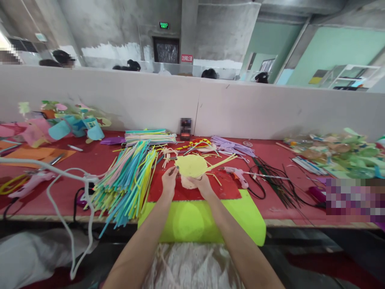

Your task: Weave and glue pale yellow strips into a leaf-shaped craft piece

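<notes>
A round pale-yellow piece (192,165), which looks made of fuzzy pipe cleaners, is held up over the middle of the table. Loose yellow stems (222,161) stick out from its right side. My left hand (169,180) is closed in a pinch at the piece's left edge, with a small dark spot at the fingertips that I cannot make out. My right hand (202,185) grips the lower right edge, its thumb on the near side. A cream-pink fuzzy piece (187,184) shows just below the yellow one, between the hands; I cannot tell whether it is attached.
A big bundle of coloured pipe cleaners (128,180) lies left, purple ones (233,145) behind. Pink glue guns (239,176) (33,184) rest on both sides. A white cable (64,168) crosses the left front. A red mat (162,190) and lime sheet (192,220) lie under my arms.
</notes>
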Demonstrator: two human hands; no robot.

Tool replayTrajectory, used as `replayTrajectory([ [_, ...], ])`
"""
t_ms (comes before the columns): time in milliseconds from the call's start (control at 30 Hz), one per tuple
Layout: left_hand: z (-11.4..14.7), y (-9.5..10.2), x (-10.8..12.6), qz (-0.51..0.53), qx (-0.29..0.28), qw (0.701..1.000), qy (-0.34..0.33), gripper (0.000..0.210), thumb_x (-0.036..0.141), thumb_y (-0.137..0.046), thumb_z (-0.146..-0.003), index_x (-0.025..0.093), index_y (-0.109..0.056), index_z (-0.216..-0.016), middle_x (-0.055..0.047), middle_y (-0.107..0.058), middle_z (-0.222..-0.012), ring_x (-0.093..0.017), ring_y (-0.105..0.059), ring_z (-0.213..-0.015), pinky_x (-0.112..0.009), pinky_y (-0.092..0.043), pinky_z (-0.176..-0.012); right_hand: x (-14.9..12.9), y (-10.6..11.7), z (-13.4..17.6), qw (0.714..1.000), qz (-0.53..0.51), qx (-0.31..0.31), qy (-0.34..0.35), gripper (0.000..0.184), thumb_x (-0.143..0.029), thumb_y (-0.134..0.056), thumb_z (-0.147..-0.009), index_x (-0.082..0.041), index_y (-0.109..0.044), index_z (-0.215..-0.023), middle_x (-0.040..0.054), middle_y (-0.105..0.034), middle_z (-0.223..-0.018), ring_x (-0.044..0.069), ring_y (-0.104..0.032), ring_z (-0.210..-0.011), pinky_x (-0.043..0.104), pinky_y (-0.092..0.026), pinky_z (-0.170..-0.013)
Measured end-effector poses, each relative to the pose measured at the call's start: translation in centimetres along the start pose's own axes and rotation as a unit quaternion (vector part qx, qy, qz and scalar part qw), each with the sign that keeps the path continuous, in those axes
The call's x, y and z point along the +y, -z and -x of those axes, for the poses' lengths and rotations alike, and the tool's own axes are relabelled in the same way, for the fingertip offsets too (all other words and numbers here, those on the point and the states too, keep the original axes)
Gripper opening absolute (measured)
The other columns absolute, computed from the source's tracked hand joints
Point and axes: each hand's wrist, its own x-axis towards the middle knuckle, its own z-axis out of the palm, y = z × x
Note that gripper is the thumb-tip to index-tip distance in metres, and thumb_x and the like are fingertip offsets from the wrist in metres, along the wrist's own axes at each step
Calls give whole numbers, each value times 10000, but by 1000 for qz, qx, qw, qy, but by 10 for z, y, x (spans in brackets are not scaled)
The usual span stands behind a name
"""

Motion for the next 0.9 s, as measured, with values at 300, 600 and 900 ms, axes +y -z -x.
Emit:
replayTrajectory([
  [300, 3, -1, -1, 21, -33, 999, 16, 349, 368, -596, -917, 160, -580, -1196, -86, -618, -1185, -201, -629, -1005, -416, -553, -848, 1, 2, -2, 1000, -10, -10, -9, 607, -359, -863, -560, -180, -670, -1108, 97, -715, -1179, 253, -686, -1053, 418, -534, -959],
  [600, 9, -2, -1, 17, -97, 995, 31, 350, 367, -598, -916, 159, -581, -1197, -87, -616, -1192, -204, -628, -1014, -421, -552, -853, -2, 1, -3, 999, -32, 13, -4, 587, -374, -862, -562, -164, -684, -1080, 107, -719, -1164, 246, -692, -1032, 407, -538, -944],
  [900, 8, 0, -2, -8, -107, 994, 31, 346, 365, -598, -916, 158, -582, -1192, -85, -619, -1182, -200, -630, -1003, -414, -555, -844, 0, 2, -3, 999, -36, 21, 4, 581, -361, -865, -551, -174, -685, -1071, 97, -723, -1159, 249, -694, -1019, 414, -543, -938],
])
